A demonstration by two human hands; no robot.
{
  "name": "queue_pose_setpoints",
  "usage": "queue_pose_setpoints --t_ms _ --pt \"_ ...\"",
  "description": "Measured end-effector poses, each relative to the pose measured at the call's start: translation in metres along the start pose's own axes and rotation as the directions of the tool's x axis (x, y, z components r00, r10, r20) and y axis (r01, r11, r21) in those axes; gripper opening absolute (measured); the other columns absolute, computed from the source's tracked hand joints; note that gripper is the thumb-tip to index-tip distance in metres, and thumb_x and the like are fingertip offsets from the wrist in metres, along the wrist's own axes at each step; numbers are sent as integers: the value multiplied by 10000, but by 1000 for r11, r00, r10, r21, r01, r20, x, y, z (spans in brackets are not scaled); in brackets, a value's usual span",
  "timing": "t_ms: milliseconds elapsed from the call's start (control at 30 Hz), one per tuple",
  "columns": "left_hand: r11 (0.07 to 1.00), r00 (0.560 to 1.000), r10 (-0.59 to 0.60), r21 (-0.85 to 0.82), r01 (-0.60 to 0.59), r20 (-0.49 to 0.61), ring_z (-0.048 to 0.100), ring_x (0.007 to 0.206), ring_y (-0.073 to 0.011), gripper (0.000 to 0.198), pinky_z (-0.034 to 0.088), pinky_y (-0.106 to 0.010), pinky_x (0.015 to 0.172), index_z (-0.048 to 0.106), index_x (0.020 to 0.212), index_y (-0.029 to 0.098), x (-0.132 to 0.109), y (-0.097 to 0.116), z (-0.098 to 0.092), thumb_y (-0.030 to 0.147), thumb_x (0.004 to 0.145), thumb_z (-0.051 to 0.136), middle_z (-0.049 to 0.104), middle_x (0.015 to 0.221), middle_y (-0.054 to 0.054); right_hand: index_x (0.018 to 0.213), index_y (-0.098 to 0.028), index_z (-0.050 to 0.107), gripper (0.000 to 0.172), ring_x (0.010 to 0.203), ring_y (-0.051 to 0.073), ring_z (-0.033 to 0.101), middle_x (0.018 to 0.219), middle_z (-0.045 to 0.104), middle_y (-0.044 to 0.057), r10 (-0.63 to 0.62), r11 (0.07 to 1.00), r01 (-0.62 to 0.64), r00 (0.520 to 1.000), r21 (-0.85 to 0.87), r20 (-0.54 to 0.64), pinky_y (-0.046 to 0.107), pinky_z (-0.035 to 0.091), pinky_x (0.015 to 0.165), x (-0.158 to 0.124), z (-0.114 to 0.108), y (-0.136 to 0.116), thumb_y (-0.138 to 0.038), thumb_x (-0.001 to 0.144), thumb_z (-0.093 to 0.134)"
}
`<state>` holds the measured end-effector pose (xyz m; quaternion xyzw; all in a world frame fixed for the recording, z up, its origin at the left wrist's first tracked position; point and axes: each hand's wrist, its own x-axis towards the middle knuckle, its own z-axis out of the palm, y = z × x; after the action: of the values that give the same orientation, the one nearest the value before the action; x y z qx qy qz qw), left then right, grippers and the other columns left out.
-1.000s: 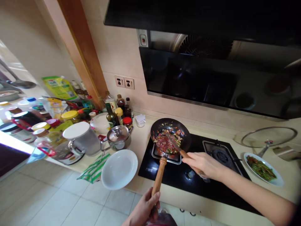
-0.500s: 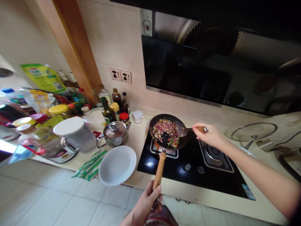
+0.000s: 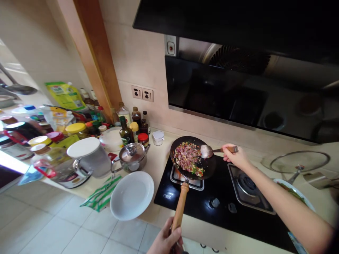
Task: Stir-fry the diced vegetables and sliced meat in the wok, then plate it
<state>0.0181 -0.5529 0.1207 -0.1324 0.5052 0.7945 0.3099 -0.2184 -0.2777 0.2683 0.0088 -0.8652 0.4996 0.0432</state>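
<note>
My left hand [image 3: 167, 237] is closed around the wooden handle [image 3: 181, 204] of a dark frying pan [image 3: 212, 171], which rests over the left burner. Chopped pinkish meat [image 3: 185, 155] lies in the pan, mixed with bits of green and red vegetables. My right hand [image 3: 234, 155] grips the wooden handle of a metal spatula [image 3: 206, 151]. Its rounded head is in the right part of the pan, beside the meat; whether it touches the pan bottom I cannot tell.
Left of the black stove [image 3: 196, 215] are a white plate [image 3: 132, 195], a green-striped cloth [image 3: 102, 194], a lidded steel pot [image 3: 133, 157] and several bottles and jars. A glass lid [image 3: 299, 162] stands at the right. The range hood [image 3: 227, 24] hangs above.
The spatula has turned in the pan, and the meat is pushed more to the left. My view has tilted up slightly, so everything sits lower. Both hands keep their grips.
</note>
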Motion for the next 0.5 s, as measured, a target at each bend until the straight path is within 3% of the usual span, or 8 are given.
queue_pose_setpoints --t_ms 133,200,267,333,400,467,500 --pt "1000 1000 22 -14 -22 -10 484 415 -55 658 206 -199 402 427 1032 213 2 -1 2 678 629 660 560 640 42 952 -135 588 398 549 200 677 600 670 55 56 983 -55 998 173 4 295 563 504 3 21 33 -490 780 537" --pt "1000 1000 16 11 -15 -23 495 412 -63 675 198 -202 394 416 1057 218 3 -1 2 682 629 656 566 651 40 981 -136 600 401 597 205 687 664 688 65 24 982 -37 997 183 71 312 574 549 -18 19 34 -482 782 556" --pt "999 1000 19 43 -18 -24 497 406 -65 700 188 -205 387 413 1082 214 3 -2 2 690 627 649 577 665 31 987 -160 634 332 636 195 691 760 705 70 -97 992 81 982 99 160 305 576 588 -48 4 23 -429 798 583" --pt "998 999 19 61 -18 -29 497 411 -63 707 182 -202 387 418 1094 205 4 -3 0 690 632 644 574 663 28 1002 -200 662 236 691 178 691 865 712 64 -293 948 315 919 -46 263 287 569 642 -79 -12 7 -339 830 579" --pt "997 999 18 70 -15 -38 491 411 -59 705 176 -198 384 428 1091 197 5 -5 -1 691 636 639 563 658 31 1039 -233 662 218 742 164 687 929 711 52 -453 839 526 817 -137 357 270 557 691 -102 -15 -3 -248 847 558" --pt "997 999 10 77 -6 -46 484 398 -59 712 168 -196 370 426 1099 199 5 -6 0 694 633 637 562 667 34 1074 -238 645 249 768 157 680 937 712 48 -541 763 630 743 -142 394 262 548 709 -111 -2 -3 -199 859 524" --pt "997 999 8 79 -3 -52 477 386 -58 712 168 -195 361 420 1106 203 4 -6 1 692 635 636 564 674 37 1077 -232 638 252 774 156 679 936 713 51 -565 751 647 735 -136 375 263 546 716 -109 9 0 -192 865 508"
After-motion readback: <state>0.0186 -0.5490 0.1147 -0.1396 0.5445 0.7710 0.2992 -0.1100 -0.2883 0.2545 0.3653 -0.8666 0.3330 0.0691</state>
